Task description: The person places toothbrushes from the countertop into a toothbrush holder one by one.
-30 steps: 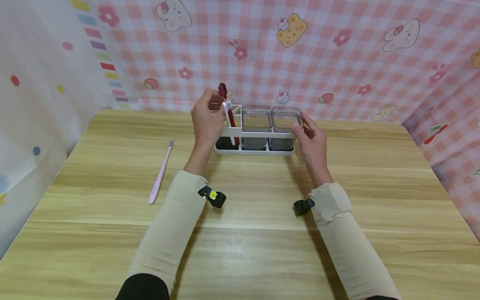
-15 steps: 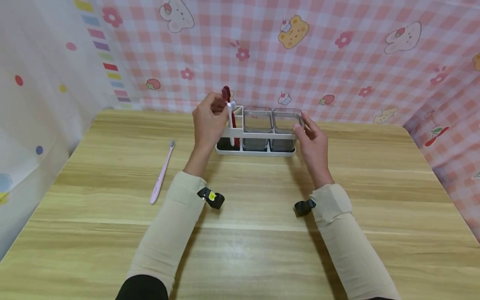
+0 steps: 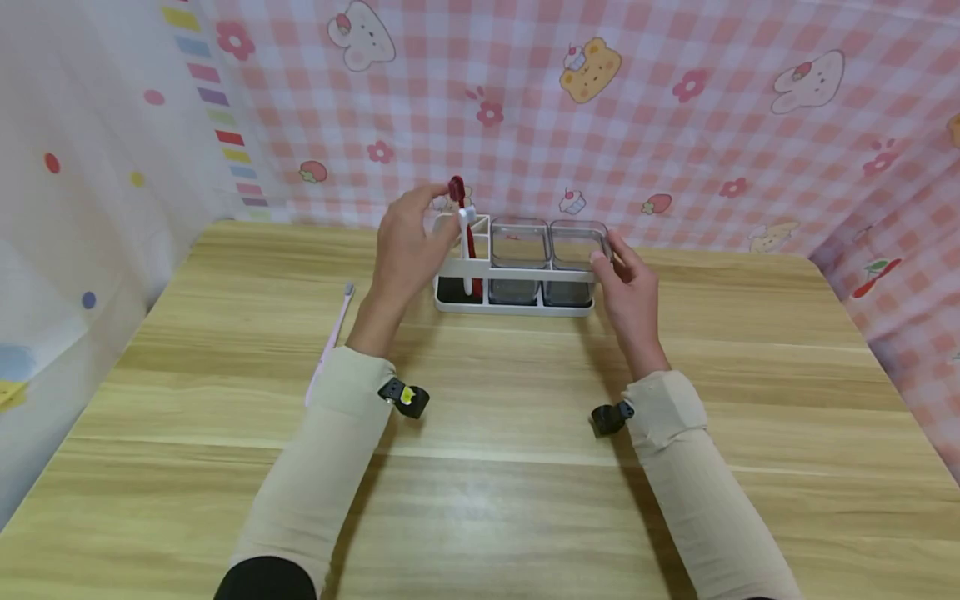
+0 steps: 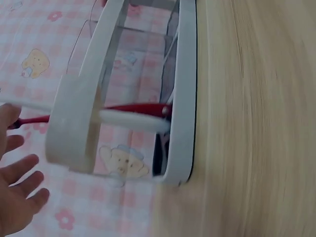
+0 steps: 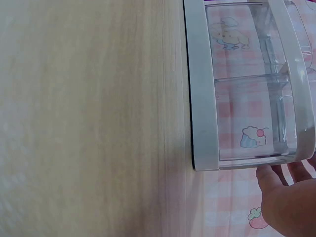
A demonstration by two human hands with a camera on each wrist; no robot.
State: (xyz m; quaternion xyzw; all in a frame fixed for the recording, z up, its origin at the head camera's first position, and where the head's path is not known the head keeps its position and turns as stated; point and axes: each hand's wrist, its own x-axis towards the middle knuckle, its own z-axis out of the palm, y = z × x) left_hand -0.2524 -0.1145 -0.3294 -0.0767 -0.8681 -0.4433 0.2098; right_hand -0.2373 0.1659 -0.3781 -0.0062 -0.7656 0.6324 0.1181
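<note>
A white toothbrush holder [image 3: 517, 273] stands at the back of the table, with two clear cups in its middle and right slots. In its left slot a red toothbrush [image 3: 456, 190] and a white toothbrush [image 3: 467, 254] stand upright, slightly tilted. My left hand [image 3: 405, 246] is beside that slot, fingers spread and loosely bent; its thumb tip is close to the white brush's head. In the left wrist view the fingers [image 4: 24, 182] hold nothing. My right hand [image 3: 630, 292] grips the holder's right end at the right-hand cup [image 3: 579, 243], thumb in front, fingers behind.
A pink toothbrush [image 3: 341, 321] lies on the wooden table [image 3: 510, 500] to the left, partly covered by the left sleeve. A pink checked cloth [image 3: 510, 158] hangs behind the table, and a white dotted cloth [image 3: 82, 208] hangs at the left.
My left hand has let go of the white toothbrush, opened its fingers and drawn back to the left. The brushes stand in the slot. The right hand keeps its grip on the holder.
</note>
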